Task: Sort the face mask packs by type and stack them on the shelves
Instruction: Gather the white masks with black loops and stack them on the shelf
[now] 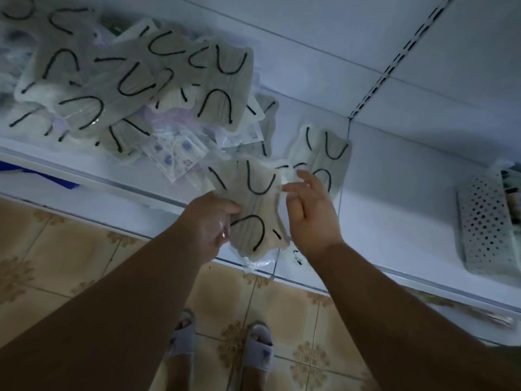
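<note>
The left hand (210, 221) pinches a grey mask pack (253, 210) at its left edge, thumb curled over the plastic; the right hand (308, 210) hovers just right of it, fingers spread and loosely bent, tips at the pack's upper right corner, so either hand is near. The pack's long axis runs near to far, over the shelf edge (366, 266). Just beyond lies one sorted grey pack (321, 162), perhaps more beneath. Far left sits the unsorted heap (135, 83): too many overlapping packs to count, some floral ones (177, 153) among them.
</note>
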Action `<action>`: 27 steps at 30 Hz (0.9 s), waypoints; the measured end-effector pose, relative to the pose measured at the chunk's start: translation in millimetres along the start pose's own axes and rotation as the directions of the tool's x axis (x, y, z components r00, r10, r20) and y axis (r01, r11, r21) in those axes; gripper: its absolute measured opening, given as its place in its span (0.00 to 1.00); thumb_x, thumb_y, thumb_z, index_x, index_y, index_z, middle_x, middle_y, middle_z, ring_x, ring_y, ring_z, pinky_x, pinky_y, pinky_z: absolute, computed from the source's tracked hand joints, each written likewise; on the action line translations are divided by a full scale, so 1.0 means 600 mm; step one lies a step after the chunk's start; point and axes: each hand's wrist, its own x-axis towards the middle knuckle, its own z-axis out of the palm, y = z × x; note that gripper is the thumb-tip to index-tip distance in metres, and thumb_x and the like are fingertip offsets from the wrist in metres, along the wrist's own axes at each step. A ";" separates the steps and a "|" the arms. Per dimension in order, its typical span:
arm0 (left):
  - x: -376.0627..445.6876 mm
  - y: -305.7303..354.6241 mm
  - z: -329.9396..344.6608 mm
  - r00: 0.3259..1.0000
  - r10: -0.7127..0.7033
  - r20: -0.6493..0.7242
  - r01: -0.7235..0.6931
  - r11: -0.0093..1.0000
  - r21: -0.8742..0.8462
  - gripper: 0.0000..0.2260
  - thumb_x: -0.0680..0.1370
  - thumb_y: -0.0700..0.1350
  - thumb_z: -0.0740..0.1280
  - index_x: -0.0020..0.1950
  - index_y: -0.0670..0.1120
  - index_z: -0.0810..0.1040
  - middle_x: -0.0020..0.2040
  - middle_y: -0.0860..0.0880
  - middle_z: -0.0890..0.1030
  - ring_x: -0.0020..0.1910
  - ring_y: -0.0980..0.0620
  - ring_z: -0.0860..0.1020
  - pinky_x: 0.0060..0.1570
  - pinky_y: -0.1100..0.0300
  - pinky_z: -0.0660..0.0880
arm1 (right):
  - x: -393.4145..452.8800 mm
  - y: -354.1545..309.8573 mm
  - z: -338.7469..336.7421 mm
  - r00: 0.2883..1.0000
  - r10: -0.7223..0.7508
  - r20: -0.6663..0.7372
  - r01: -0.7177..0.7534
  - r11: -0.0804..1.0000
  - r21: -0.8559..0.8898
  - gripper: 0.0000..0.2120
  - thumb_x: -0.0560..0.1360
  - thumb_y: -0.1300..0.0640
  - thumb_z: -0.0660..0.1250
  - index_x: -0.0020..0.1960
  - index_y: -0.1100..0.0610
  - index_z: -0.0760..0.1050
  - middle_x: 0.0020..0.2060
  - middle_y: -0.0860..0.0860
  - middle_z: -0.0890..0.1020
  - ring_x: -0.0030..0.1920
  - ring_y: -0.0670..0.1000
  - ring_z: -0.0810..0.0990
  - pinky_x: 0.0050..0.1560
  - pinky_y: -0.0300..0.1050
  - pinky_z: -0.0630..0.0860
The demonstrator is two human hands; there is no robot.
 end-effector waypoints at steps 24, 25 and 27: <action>-0.059 0.066 -0.070 0.989 0.139 -0.052 -0.125 0.969 0.211 0.12 0.80 0.34 0.62 0.58 0.46 0.80 0.50 0.42 0.86 0.45 0.42 0.86 0.37 0.51 0.81 | 0.016 -0.139 0.072 0.964 -0.259 -0.055 0.264 0.958 0.115 0.03 0.75 0.64 0.64 0.44 0.62 0.77 0.48 0.57 0.81 0.50 0.54 0.76 0.50 0.46 0.74; -0.059 0.074 -0.083 0.990 0.133 -0.047 -0.119 0.968 0.222 0.11 0.81 0.34 0.62 0.56 0.47 0.80 0.47 0.43 0.86 0.44 0.43 0.86 0.36 0.51 0.81 | 0.042 -0.151 0.079 0.966 -0.246 -0.074 0.251 0.965 0.075 0.03 0.75 0.64 0.65 0.45 0.62 0.77 0.49 0.57 0.81 0.51 0.54 0.77 0.50 0.48 0.75; -0.058 0.094 -0.110 0.991 0.124 -0.047 -0.106 0.954 0.279 0.09 0.81 0.36 0.64 0.53 0.49 0.80 0.48 0.43 0.85 0.45 0.43 0.84 0.42 0.52 0.79 | 0.093 -0.179 0.091 0.974 -0.218 -0.056 0.216 0.975 -0.041 0.08 0.76 0.63 0.65 0.53 0.61 0.79 0.60 0.58 0.79 0.59 0.57 0.77 0.56 0.48 0.75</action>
